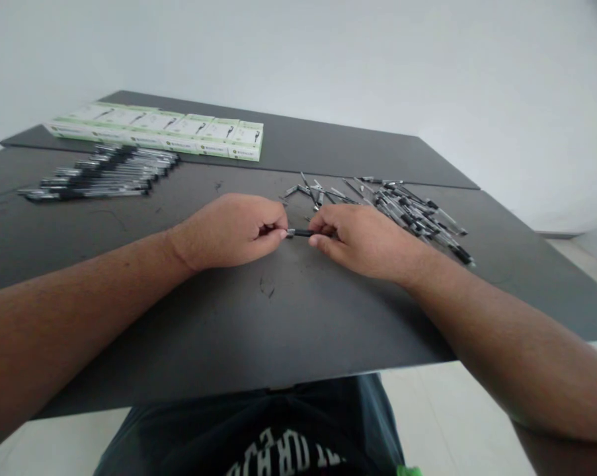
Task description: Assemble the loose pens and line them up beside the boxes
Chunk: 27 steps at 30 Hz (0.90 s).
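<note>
I have the pen (301, 233) strung between my two hands, its long axis running left to right, roughly level with the near edge of the worktop (278, 337). Neither hand is nearer; both are at it. My left hand (233, 231) has its grip narrow, thumb and fingertips pinched on the pale, shiny part. My right hand (362, 241) has a similar pinch on the dark part, facing the left across a short visible stretch. Each grip hides what lies behind it, so I can't make out either end, nor whether the pen touches the worktop or is just above it. The two pinches look to be in line, which I judge the relation that matters most. The loose pens (422, 215) lie beyond my right hand, with thin parts (315, 192) scattered just behind both hands.
</note>
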Tool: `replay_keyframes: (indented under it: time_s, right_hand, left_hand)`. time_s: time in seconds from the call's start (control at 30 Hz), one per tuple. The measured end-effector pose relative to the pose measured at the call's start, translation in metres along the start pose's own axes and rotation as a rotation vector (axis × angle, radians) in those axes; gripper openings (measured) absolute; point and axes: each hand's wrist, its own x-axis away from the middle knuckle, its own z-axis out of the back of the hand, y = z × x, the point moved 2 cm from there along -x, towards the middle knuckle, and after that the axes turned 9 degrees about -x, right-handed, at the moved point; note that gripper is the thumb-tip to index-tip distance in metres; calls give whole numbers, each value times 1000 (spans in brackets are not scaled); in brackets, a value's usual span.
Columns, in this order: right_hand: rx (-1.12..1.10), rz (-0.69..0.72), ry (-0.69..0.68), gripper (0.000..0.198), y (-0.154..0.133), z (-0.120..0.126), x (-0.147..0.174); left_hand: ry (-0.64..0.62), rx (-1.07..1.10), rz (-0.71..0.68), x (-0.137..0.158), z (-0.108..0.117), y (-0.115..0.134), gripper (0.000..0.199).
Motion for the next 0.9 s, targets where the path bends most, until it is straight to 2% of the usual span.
replay_keyframes:
  time_s: [0.13,0.23,0.47,0.63,0.8,0.9]
  right_hand:
    - [31,-31,-17,16,-2,2,0]
    - [57,-21,-58,24,-5,2,-1]
    - [26,-42,-18,16,-3,2,0]
    - [53,-14,-62,27,-5,2,-1]
    - [-10,-37,3,18,-2,2,0]
    - [32,-27,-23,17,-2,2,0]
  left_hand:
    - [7,17,-9,0,0,1,33]
    - [23,24,-25,0,1,1,33]
    - [30,19,-30,1,0,0,31]
    - [40,27,-32,1,-1,0,31]
    - [34,22,-36,1,-2,0,30]
    - [35,19,-40,1,-2,0,31]
